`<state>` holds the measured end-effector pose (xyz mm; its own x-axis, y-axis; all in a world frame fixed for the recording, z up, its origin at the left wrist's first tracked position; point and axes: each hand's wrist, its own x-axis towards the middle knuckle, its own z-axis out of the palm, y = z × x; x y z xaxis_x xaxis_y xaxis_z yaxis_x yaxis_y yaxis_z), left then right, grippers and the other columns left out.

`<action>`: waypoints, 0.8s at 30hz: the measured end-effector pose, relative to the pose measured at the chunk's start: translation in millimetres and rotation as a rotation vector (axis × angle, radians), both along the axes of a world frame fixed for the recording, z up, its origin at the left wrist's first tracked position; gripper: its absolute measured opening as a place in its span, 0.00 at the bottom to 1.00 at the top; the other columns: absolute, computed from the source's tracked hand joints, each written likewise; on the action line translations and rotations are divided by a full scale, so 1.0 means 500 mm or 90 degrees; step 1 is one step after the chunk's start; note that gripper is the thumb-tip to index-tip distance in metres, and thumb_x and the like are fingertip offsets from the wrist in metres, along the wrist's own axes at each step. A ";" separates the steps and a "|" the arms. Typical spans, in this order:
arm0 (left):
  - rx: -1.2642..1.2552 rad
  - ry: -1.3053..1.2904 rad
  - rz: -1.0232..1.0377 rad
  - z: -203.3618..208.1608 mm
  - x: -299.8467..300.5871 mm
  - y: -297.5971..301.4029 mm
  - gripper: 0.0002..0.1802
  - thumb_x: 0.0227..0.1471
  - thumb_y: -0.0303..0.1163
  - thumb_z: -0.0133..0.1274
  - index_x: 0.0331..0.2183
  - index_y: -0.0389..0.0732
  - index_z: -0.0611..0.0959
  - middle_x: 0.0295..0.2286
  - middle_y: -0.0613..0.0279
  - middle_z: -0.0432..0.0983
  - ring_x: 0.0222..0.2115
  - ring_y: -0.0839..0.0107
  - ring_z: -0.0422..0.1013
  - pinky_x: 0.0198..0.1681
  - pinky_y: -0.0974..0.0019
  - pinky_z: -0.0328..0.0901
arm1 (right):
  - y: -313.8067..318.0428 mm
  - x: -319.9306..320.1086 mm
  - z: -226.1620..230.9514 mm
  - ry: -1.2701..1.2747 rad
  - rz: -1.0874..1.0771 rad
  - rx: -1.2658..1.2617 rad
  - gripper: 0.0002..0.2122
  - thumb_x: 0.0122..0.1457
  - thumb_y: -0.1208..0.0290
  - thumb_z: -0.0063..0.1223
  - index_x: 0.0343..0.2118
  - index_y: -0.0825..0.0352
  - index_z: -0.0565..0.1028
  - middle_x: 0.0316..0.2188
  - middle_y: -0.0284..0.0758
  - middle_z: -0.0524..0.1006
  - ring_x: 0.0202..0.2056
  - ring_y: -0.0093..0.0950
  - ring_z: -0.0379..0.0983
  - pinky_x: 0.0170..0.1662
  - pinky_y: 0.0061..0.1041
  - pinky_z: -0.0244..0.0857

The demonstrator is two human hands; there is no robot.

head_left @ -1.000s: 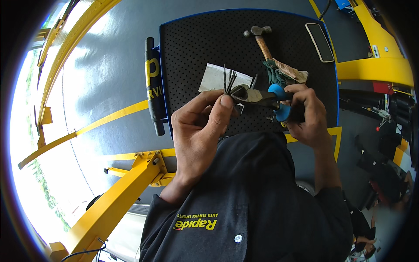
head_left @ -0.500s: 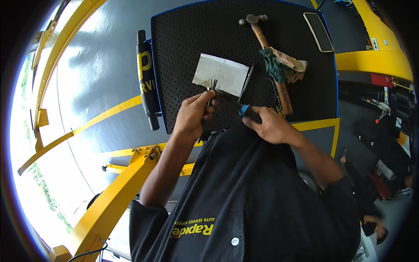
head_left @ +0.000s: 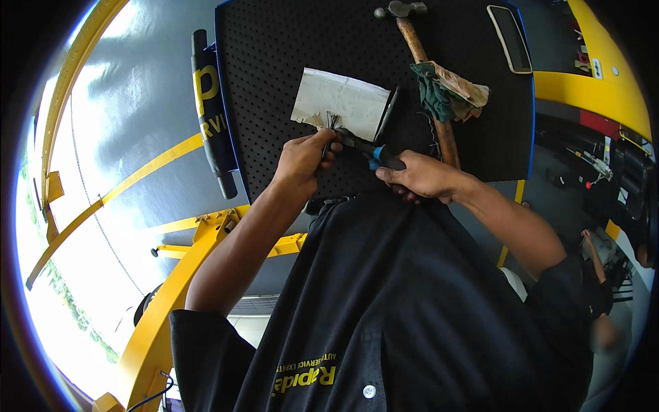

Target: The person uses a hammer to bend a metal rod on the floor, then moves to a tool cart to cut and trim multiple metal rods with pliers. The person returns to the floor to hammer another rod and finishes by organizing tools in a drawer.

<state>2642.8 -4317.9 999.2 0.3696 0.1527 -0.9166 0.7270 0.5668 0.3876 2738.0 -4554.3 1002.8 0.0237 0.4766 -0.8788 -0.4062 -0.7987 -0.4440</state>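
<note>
Left hand (head_left: 300, 159): fingers pinched tight on a bundle of thin, dark, straight strands (head_left: 331, 121), thumb side up, upper ends poking out past the fingertips. Right hand (head_left: 425, 177): fingers wrapped round the pliers with blue-and-black handles (head_left: 388, 156), metal nose pointed left at the bundle. Nose met or nearly met the strands; could not tell whether the jaws were closed on any. Bundle sat above the near part of the black perforated counter with a blue rim (head_left: 261, 62), its tips overlapping the near edge of the off-white rectangular sheet (head_left: 340, 99) in view.

Risks, as judged: left fingertips were right by the plier nose, so a slip or a badly aimed squeeze could nip skin. Strands were thin and fanned out; a loose pinch could let some slide out and scatter. Small bits could also drop through the counter's holes. If the pliers twisted in the grip, strands could bend or get missed.

Containers: could not make out any box or cup holding parts. Nearest thing to one was the rimmed counter, which carried the sheet, a ball-headed steel hammer with a wooden handle (head_left: 410, 38), a crumpled green-and-tan cloth bundle (head_left: 439, 89) lying across that handle, and a dark-screened phone with a pale edge (head_left: 509, 39) near the far right corner.
</note>
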 end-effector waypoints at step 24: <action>0.081 -0.064 0.010 0.027 -0.009 -0.022 0.13 0.66 0.35 0.58 0.40 0.34 0.90 0.29 0.69 0.81 0.26 0.83 0.68 0.29 0.76 0.61 | 0.001 0.008 0.027 -0.335 0.121 0.080 0.18 0.72 0.60 0.57 0.46 0.75 0.76 0.26 0.40 0.80 0.31 0.38 0.81 0.40 0.35 0.74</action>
<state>2638.2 -4328.7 1012.7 0.4555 0.2724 -0.8475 0.6718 0.5195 0.5281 2742.0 -4553.6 1016.6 0.3464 0.6152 -0.7082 0.0415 -0.7642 -0.6436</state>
